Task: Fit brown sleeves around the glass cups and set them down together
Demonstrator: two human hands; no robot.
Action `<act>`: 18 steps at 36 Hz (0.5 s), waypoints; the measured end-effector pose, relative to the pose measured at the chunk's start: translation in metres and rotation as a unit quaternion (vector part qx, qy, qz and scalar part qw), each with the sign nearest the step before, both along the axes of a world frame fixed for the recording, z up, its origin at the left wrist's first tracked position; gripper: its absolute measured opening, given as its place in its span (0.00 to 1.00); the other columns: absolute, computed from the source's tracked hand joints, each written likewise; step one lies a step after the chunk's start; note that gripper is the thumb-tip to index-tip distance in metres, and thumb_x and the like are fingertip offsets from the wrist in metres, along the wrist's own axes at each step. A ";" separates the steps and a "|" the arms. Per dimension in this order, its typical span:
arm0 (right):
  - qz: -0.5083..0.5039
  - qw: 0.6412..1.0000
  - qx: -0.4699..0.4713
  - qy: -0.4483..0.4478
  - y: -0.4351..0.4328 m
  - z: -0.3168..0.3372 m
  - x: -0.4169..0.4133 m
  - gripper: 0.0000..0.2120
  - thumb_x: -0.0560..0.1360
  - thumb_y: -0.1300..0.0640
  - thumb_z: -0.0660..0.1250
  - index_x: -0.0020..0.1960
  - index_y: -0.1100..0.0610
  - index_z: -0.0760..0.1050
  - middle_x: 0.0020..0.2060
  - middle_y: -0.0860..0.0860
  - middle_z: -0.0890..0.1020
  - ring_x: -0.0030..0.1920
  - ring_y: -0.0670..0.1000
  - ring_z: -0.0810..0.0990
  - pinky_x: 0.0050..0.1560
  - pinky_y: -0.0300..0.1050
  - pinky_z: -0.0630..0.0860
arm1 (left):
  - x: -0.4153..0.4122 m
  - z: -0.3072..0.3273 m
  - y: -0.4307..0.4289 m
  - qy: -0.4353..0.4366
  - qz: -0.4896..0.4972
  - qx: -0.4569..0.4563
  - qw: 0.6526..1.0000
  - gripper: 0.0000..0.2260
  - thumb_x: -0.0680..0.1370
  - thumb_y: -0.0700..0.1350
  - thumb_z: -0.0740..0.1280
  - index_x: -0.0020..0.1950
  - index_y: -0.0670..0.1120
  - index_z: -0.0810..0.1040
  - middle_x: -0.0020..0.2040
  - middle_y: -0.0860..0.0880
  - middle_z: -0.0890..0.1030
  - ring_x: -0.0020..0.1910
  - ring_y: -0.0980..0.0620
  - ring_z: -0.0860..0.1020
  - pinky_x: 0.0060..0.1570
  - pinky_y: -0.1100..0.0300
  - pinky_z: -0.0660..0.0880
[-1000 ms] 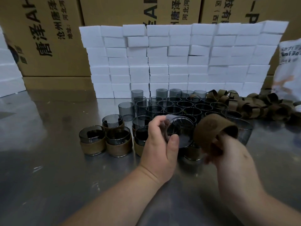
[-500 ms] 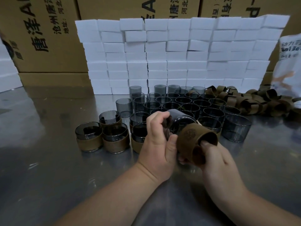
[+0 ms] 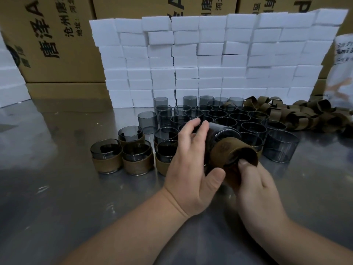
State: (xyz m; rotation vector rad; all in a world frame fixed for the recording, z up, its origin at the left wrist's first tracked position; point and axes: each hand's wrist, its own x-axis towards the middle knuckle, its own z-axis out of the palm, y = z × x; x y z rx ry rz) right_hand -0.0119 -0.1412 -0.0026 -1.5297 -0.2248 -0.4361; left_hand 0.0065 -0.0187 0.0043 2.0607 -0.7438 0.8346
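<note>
Sleeved cups [image 3: 122, 155] left of bare cups [image 3: 219, 115], loose sleeves [image 3: 298, 113] right, stacked blocks [image 3: 210, 60] behind

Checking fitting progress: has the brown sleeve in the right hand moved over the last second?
Yes. The brown sleeve slid left, away from the bare glass at right, onto the held cup.

Left hand [image 3: 191, 169] and right hand [image 3: 256, 190], both bare, broad and fleshy. Short, thick fingers [image 3: 193, 128] with soft folds at the knuckles. Nails cut short and rounded, plain to see on the left thumb [image 3: 215, 177] and the right thumb [image 3: 243, 162]. A deep crease across the left wrist [image 3: 178, 203]. Left forearm [image 3: 129, 228] and right forearm [image 3: 309, 243] stout and smooth, bare all the way down to the lower edge of the view.
</note>
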 end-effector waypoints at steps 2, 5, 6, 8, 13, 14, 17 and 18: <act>0.004 1.000 0.006 0.001 0.000 -0.002 0.000 0.15 0.70 0.52 0.52 0.45 0.49 0.77 0.40 0.36 0.83 0.44 0.35 0.79 0.45 0.28 0.72 | -0.002 0.001 -0.001 0.007 0.022 0.023 0.999 0.45 0.73 0.71 0.40 0.73 0.35 0.57 0.71 0.39 0.59 0.72 0.47 0.60 0.71 0.51 0.59; 0.009 1.000 -0.003 0.012 0.001 -0.007 0.000 0.23 0.70 0.50 0.52 0.59 0.53 0.77 0.52 0.46 0.83 0.57 0.43 0.77 0.63 0.43 0.72 | -0.003 0.000 -0.002 0.013 0.056 0.044 0.997 0.45 0.73 0.72 0.40 0.73 0.36 0.56 0.71 0.39 0.60 0.72 0.46 0.58 0.71 0.46 0.57; 0.008 1.000 -0.006 0.015 0.001 -0.009 0.000 0.25 0.70 0.50 0.53 0.63 0.55 0.75 0.54 0.48 0.82 0.60 0.47 0.77 0.64 0.48 0.71 | -0.004 0.000 -0.002 0.014 0.064 0.046 0.997 0.45 0.72 0.72 0.40 0.73 0.36 0.56 0.71 0.39 0.60 0.71 0.46 0.58 0.70 0.45 0.57; 0.006 1.000 -0.015 0.004 0.001 -0.011 0.000 0.26 0.70 0.51 0.53 0.65 0.58 0.73 0.54 0.49 0.82 0.60 0.47 0.77 0.62 0.45 0.72 | -0.005 0.000 -0.002 0.017 0.071 0.047 0.996 0.45 0.72 0.72 0.40 0.73 0.37 0.55 0.70 0.40 0.60 0.70 0.47 0.57 0.70 0.45 0.57; 0.040 0.999 -0.007 0.007 0.004 -0.014 0.000 0.32 0.68 0.45 0.56 0.70 0.55 0.68 0.58 0.40 0.79 0.60 0.38 0.75 0.62 0.35 0.71 | -0.009 -0.002 0.000 0.051 0.060 0.033 0.996 0.41 0.69 0.75 0.40 0.72 0.49 0.45 0.69 0.50 0.55 0.70 0.54 0.54 0.71 0.54 0.51; 0.046 0.999 -0.014 0.009 0.005 -0.015 -0.001 0.32 0.68 0.45 0.56 0.71 0.54 0.67 0.59 0.39 0.78 0.62 0.37 0.73 0.64 0.37 0.70 | -0.010 -0.003 0.001 0.054 0.059 0.029 0.996 0.39 0.69 0.75 0.40 0.71 0.50 0.45 0.69 0.51 0.54 0.70 0.55 0.54 0.71 0.56 0.51; 0.047 0.999 -0.021 0.011 0.006 -0.017 -0.002 0.32 0.68 0.46 0.57 0.72 0.50 0.64 0.62 0.38 0.76 0.64 0.34 0.69 0.68 0.40 0.66 | -0.012 -0.005 0.002 0.042 0.048 0.005 0.998 0.33 0.75 0.68 0.45 0.72 0.48 0.48 0.69 0.52 0.55 0.70 0.54 0.55 0.70 0.56 0.53; 0.048 0.999 -0.021 0.015 0.006 -0.016 -0.003 0.35 0.66 0.43 0.57 0.72 0.50 0.64 0.63 0.39 0.75 0.65 0.35 0.69 0.69 0.42 0.65 | -0.013 -0.006 0.002 0.037 0.043 -0.004 0.998 0.31 0.76 0.65 0.47 0.72 0.47 0.49 0.70 0.51 0.56 0.70 0.52 0.57 0.70 0.53 0.54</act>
